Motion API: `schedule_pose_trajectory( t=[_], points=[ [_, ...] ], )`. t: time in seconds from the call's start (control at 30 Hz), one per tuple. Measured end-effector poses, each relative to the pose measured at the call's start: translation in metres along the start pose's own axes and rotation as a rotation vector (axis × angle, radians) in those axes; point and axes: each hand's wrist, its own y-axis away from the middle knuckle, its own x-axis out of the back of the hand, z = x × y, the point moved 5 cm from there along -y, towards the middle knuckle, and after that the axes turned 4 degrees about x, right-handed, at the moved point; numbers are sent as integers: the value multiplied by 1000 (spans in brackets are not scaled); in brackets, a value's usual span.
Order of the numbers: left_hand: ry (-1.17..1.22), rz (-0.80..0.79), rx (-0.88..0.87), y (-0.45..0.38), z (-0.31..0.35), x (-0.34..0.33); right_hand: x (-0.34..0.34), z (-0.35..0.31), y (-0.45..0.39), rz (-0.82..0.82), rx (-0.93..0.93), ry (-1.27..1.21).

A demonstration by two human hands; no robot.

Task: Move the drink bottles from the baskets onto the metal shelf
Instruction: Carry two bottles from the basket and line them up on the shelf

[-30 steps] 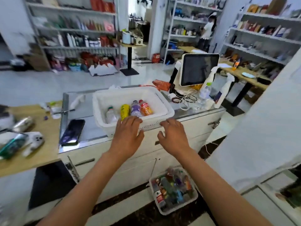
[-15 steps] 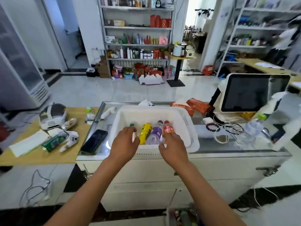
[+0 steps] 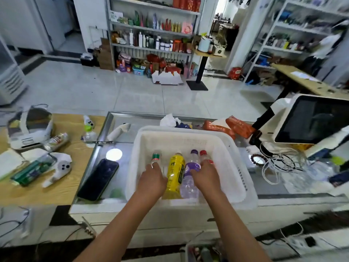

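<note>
A white plastic basket (image 3: 188, 130) stands on the glass counter in front of me. Inside lie a clear bottle with a green-and-red neck band (image 3: 156, 157), a yellow bottle (image 3: 176, 170), a purple-capped bottle (image 3: 189, 183) and a red-capped bottle (image 3: 204, 154). My left hand (image 3: 153, 177) reaches into the basket, its fingers curled over the clear bottle. My right hand (image 3: 205, 175) closes over the red-capped bottle and touches the purple one beside it. Both bottles' bodies are hidden under my hands. A metal shelf (image 3: 151, 30) with goods stands across the floor.
A black phone (image 3: 98, 178) lies left of the basket. A screen (image 3: 311, 118) and tangled cables (image 3: 277, 163) sit to the right. The wooden table (image 3: 56, 188) on the left holds a headset and controllers. A second basket of bottles (image 3: 200, 252) sits on the floor below.
The view swung left and closer to the counter. Both hands moved from the basket's near rim down into it and closed onto the outer bottles.
</note>
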Motion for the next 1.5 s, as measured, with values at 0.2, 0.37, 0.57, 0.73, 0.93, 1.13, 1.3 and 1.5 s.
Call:
schedule_pose_trajectory(
  t=[0.2,0.37,0.57,0.73,0.93,1.13,1.3,1.5],
  points=[
    [-121,-38,43,-23,-6,-20,-11,15,-11,-46,-216,-23],
    [-302,-45,75,-33,0,-23,-25,25,-18,-116,-314,-82],
    [-184,-2,158,-39,-2,-19,-33,42,-19,-236,-431,-376],
    [-161,71,63,-30,5,-10,-35,46,-17,-326,-493,-540],
    [-175,22,52,-33,9,-12,-37,49,-17,-324,-504,-601],
    [5,61,91,-33,13,0,-32,51,-22,-310,-449,-665],
    [565,49,255,-33,20,22,-24,45,-22,-288,-319,-814],
    [1304,-292,293,-25,25,16,-13,26,-24,-275,-220,-1121]
  ],
)
